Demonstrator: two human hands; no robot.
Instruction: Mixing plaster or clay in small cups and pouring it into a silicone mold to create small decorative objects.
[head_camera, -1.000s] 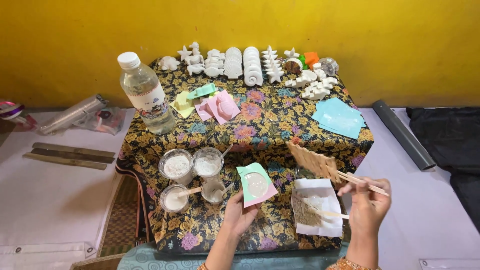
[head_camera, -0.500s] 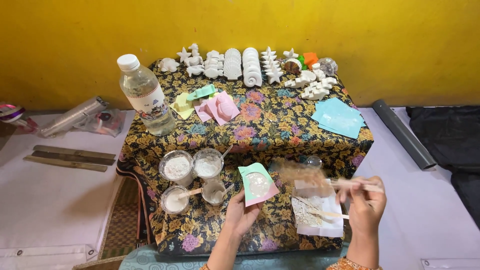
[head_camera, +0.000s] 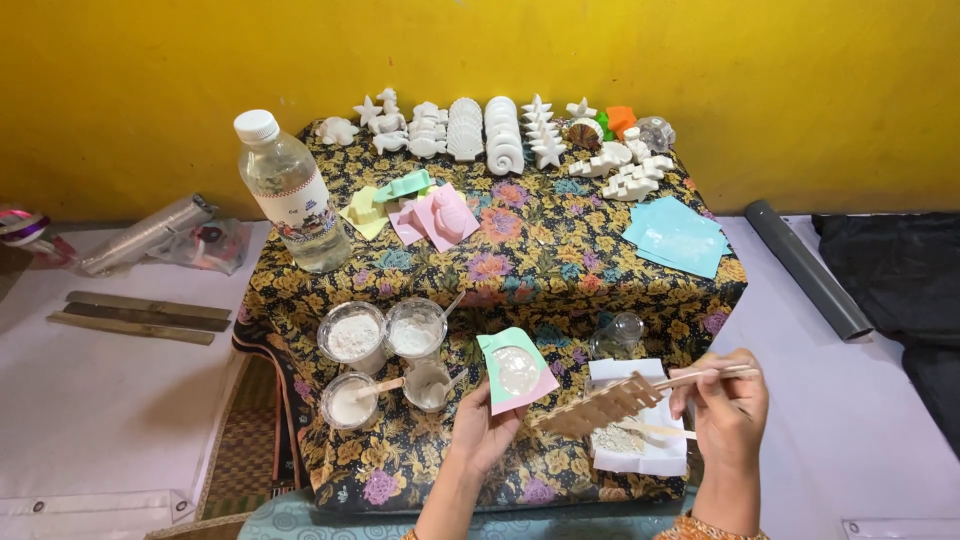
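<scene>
Both forearms are cut off by the bottom edge. The left hand clasps a small green-and-pink mould filled with white paste, held over the table. The right hand pinches a wooden stick whose broad, blurred end reaches beside the mould.

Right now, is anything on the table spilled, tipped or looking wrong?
Nothing stands out. The water bottle stands upright, the four cups of white powder sit together without spills, and the white casts are lined up at the back. The left hand holds the mould level.
</scene>
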